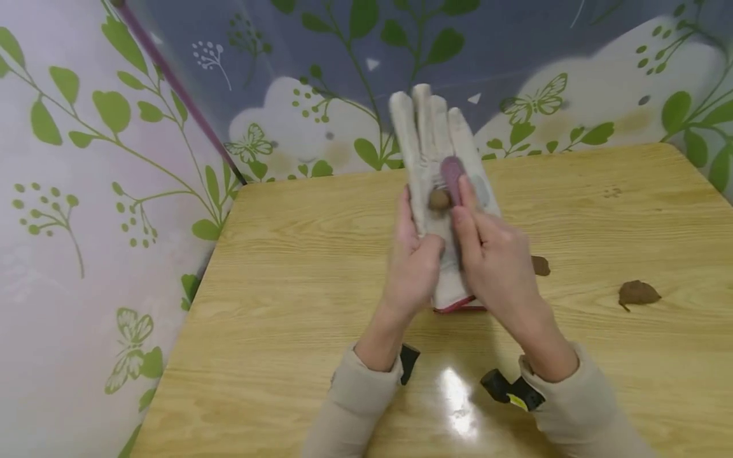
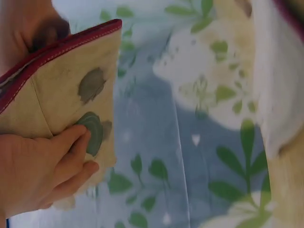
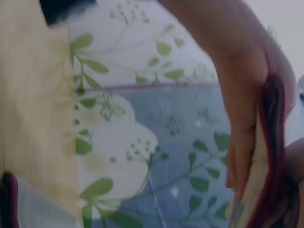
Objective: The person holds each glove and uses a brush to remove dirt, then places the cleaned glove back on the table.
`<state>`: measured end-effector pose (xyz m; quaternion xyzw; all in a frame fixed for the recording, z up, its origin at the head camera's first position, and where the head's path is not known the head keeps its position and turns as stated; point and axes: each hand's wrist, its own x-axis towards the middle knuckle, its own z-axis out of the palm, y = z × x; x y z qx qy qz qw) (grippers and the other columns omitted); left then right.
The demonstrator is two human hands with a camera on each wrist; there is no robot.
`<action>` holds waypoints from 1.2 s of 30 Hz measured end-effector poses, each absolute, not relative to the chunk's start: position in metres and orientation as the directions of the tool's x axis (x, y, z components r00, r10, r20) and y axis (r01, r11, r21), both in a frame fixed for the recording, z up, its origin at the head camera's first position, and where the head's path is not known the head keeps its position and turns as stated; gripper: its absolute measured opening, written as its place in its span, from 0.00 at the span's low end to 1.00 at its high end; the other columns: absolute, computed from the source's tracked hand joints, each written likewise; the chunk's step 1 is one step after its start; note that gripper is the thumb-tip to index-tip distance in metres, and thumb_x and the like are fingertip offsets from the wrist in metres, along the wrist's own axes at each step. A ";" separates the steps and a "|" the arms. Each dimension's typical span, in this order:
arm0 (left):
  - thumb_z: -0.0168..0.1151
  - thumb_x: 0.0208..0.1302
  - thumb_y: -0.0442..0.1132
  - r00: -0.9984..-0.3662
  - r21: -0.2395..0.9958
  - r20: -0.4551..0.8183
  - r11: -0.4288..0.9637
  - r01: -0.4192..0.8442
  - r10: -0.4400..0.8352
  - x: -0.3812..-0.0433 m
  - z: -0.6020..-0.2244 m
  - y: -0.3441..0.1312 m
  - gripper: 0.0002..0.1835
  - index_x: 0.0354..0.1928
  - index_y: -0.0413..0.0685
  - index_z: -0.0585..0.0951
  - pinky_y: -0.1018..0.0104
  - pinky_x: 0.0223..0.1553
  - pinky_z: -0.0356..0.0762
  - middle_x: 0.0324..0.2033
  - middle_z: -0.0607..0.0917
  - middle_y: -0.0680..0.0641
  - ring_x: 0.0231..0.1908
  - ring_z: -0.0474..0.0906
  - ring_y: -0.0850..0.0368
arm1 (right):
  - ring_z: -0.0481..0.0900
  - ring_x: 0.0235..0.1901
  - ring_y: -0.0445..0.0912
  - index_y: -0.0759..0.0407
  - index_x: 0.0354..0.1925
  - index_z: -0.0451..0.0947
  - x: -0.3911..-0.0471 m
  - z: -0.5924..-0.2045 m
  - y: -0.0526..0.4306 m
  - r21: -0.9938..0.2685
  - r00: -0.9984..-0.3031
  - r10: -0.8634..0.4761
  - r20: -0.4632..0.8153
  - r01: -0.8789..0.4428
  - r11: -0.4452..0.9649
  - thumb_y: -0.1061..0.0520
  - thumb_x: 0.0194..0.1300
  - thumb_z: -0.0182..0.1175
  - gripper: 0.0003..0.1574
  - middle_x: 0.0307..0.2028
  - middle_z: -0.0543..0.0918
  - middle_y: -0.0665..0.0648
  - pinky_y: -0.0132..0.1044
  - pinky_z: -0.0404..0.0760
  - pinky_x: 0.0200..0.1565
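My left hand (image 1: 415, 270) grips a cream work glove (image 1: 409, 143) by its lower palm, thumb on the near face and fingers behind. The glove is tilted up off the table, its fingers pointing away and its red-trimmed cuff toward me. On the palm sits a round brown spot or lump (image 1: 439, 200). My right hand (image 1: 498, 254) pinches a rounded purple piece (image 1: 452, 173) between thumb and forefinger, right against the palm. In the left wrist view, the glove's other face carries a dark grey patch (image 2: 91, 84) and a green patch (image 2: 92, 130), with my left fingertips on the green one.
On the wooden table (image 1: 286, 273) lie a flat brown piece (image 1: 541, 265) and a crumpled brown piece (image 1: 638, 293), right of my right hand. A second white glove (image 2: 280, 80) with red trim lies on the table under the held one. Patterned walls (image 1: 189, 127) border the table's left and back.
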<state>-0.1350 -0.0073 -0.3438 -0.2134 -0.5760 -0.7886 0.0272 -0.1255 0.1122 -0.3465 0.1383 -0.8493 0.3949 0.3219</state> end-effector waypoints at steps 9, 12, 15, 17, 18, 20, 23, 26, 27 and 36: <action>0.36 0.52 0.16 -0.935 0.806 0.351 -0.522 0.279 0.042 -0.147 -0.334 -0.045 0.39 0.68 0.48 0.54 0.57 0.59 0.68 0.61 0.66 0.41 0.60 0.65 0.51 | 0.70 0.22 0.39 0.45 0.65 0.66 -0.102 -0.336 0.098 -0.666 -0.860 -0.179 0.477 -0.487 0.565 0.50 0.71 0.49 0.25 0.28 0.81 0.55 0.30 0.68 0.25; 0.36 0.52 0.16 -0.958 0.826 0.277 -0.528 0.199 0.072 -0.146 -0.333 -0.047 0.40 0.69 0.49 0.56 0.55 0.59 0.68 0.62 0.67 0.44 0.61 0.66 0.52 | 0.75 0.25 0.37 0.36 0.64 0.67 -0.104 -0.326 0.112 -0.838 -0.925 -0.131 0.357 -0.379 0.392 0.47 0.71 0.48 0.24 0.34 0.83 0.53 0.29 0.71 0.25; 0.37 0.52 0.17 -0.973 0.841 0.202 -0.529 0.114 0.113 -0.146 -0.333 -0.047 0.40 0.69 0.49 0.56 0.55 0.59 0.68 0.63 0.67 0.47 0.60 0.67 0.53 | 0.70 0.19 0.40 0.42 0.64 0.69 -0.109 -0.321 0.127 -0.926 -0.945 -0.077 0.318 -0.327 0.188 0.49 0.72 0.47 0.24 0.24 0.78 0.54 0.33 0.65 0.17; 0.38 0.53 0.17 -0.976 0.842 0.173 -0.535 0.077 0.132 -0.147 -0.333 -0.048 0.40 0.70 0.50 0.55 0.56 0.60 0.66 0.64 0.66 0.49 0.61 0.66 0.53 | 0.65 0.14 0.42 0.44 0.64 0.69 -0.113 -0.320 0.134 -0.936 -0.950 -0.042 0.311 -0.313 0.162 0.49 0.72 0.47 0.24 0.16 0.67 0.54 0.38 0.57 0.12; 0.38 0.53 0.17 -0.976 0.842 0.168 -0.535 0.068 0.139 -0.147 -0.333 -0.049 0.40 0.70 0.49 0.55 0.57 0.60 0.66 0.64 0.65 0.49 0.60 0.66 0.53 | 0.72 0.20 0.41 0.43 0.64 0.69 -0.115 -0.321 0.137 -0.933 -0.952 -0.039 0.302 -0.304 0.193 0.48 0.72 0.47 0.24 0.21 0.73 0.55 0.35 0.60 0.14; 0.38 0.52 0.17 -0.974 0.852 0.166 -0.519 0.063 0.155 -0.147 -0.334 -0.049 0.40 0.70 0.49 0.55 0.56 0.59 0.67 0.64 0.66 0.47 0.60 0.67 0.52 | 0.80 0.39 0.41 0.38 0.65 0.66 -0.117 -0.324 0.137 -0.912 -0.960 -0.058 0.275 -0.279 0.301 0.45 0.72 0.46 0.25 0.37 0.83 0.57 0.32 0.74 0.26; 0.38 0.50 0.17 -0.966 0.880 0.186 -0.468 0.083 0.179 -0.147 -0.336 -0.047 0.41 0.70 0.48 0.54 0.54 0.58 0.68 0.64 0.66 0.45 0.60 0.66 0.51 | 0.62 0.64 0.41 0.35 0.66 0.64 -0.118 -0.331 0.127 -0.866 -0.959 -0.123 0.255 -0.283 0.412 0.43 0.72 0.45 0.25 0.63 0.70 0.51 0.38 0.72 0.55; 0.37 0.50 0.16 -0.956 0.895 0.228 -0.426 0.131 0.184 -0.148 -0.336 -0.043 0.42 0.70 0.48 0.52 0.53 0.60 0.66 0.65 0.64 0.45 0.62 0.63 0.51 | 0.62 0.65 0.40 0.35 0.66 0.62 -0.116 -0.336 0.114 -0.859 -0.946 -0.155 0.284 -0.323 0.397 0.44 0.72 0.45 0.25 0.65 0.65 0.48 0.38 0.65 0.62; 0.37 0.50 0.16 -0.953 0.894 0.247 -0.421 0.154 0.176 -0.148 -0.336 -0.042 0.42 0.70 0.49 0.51 0.53 0.61 0.64 0.65 0.62 0.45 0.63 0.62 0.51 | 0.64 0.63 0.39 0.35 0.66 0.62 -0.115 -0.337 0.110 -0.858 -0.941 -0.157 0.300 -0.338 0.387 0.45 0.72 0.45 0.25 0.63 0.70 0.50 0.34 0.66 0.60; 0.35 0.51 0.15 -0.880 0.906 0.388 -0.290 0.309 0.274 -0.133 -0.316 -0.046 0.45 0.72 0.47 0.40 0.58 0.62 0.64 0.68 0.55 0.42 0.64 0.60 0.50 | 0.74 0.23 0.44 0.53 0.62 0.70 -0.102 -0.342 0.086 -0.514 -0.715 -0.153 0.682 -0.617 0.596 0.50 0.70 0.51 0.24 0.34 0.85 0.62 0.32 0.72 0.24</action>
